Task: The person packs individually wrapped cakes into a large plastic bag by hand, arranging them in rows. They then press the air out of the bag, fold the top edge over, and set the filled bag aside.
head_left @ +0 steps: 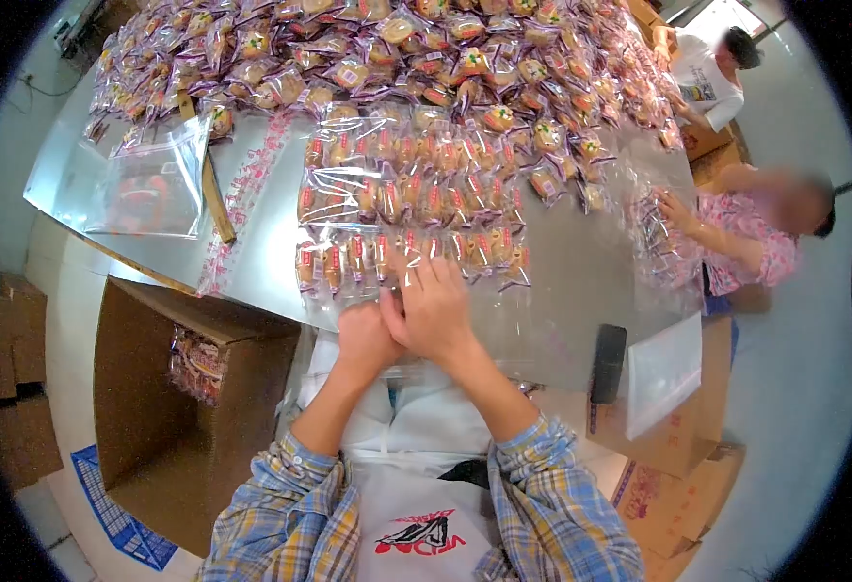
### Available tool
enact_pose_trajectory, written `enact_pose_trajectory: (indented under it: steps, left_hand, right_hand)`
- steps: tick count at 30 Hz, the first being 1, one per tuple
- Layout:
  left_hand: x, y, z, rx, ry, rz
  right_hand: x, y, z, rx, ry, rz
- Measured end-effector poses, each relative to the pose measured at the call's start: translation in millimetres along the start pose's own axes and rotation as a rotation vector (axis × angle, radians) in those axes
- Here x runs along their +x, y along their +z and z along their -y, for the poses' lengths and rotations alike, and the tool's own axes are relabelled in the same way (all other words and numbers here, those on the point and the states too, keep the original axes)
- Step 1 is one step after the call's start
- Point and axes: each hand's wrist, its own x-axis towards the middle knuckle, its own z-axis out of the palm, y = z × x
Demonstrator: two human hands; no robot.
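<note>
In front of me on the metal table lies a clear plastic bag [450, 204] with wrapped round pastries [356, 254] standing in neat rows inside. My right hand [431, 306] rests over the nearest row, fingers stretched out across the film. Beside it and partly under its wrist, my left hand [366, 335] is curled closed near the bag's close end. What those curled fingers hold, if anything, is hidden.
A large heap of wrapped pastries [397, 48] covers the table's far side. Flat clear bags [149, 189] and a wooden stick [214, 194] lie left. An open cardboard box [164, 436] stands below left. Right are a black object [608, 364] and two people [736, 223].
</note>
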Motion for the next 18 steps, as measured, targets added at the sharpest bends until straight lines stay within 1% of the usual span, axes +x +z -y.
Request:
enact_pose_trajectory:
  steps: [3, 5, 6, 7, 8, 9, 10, 12, 15, 18]
  left_hand:
    - [5, 9, 0, -0.012, -0.042, 0.023]
    - [7, 9, -1, 0.048, -0.033, 0.102]
    - [8, 8, -2, 0.078, -0.026, 0.14]
    - [9, 4, -6, 0.085, -0.09, 0.186]
    - [10, 3, -6, 0.059, -0.08, 0.131]
    - [9, 4, -7, 0.032, -0.073, 0.082]
    - [7, 5, -6, 0.004, -0.067, 0.035]
    - [8, 10, -3, 0.068, -0.047, -0.018]
    - [10, 18, -2, 0.148, -0.056, -0.054]
    - [12, 23, 1, 0.178, -0.028, -0.051]
  right_hand:
    - [25, 7, -1, 0.01, -0.049, -0.093]
    - [44, 18, -8, 0.075, -0.073, -0.123]
    - [50, 25, -13, 0.041, -0.068, -0.107]
    - [58, 33, -20, 0.007, -0.067, -0.097]
    - [65, 40, -27, -0.026, -0.065, -0.087]
    - [72, 39, -30, -0.049, -0.051, -0.027]
    - [75, 43, -33, -0.036, -0.058, -0.061]
    - [78, 51, -36, -0.011, -0.071, -0.125]
    - [79, 52, -36, 0.022, -0.004, -0.124]
    - [87, 42, -25, 0.091, 0.191, 0.036]
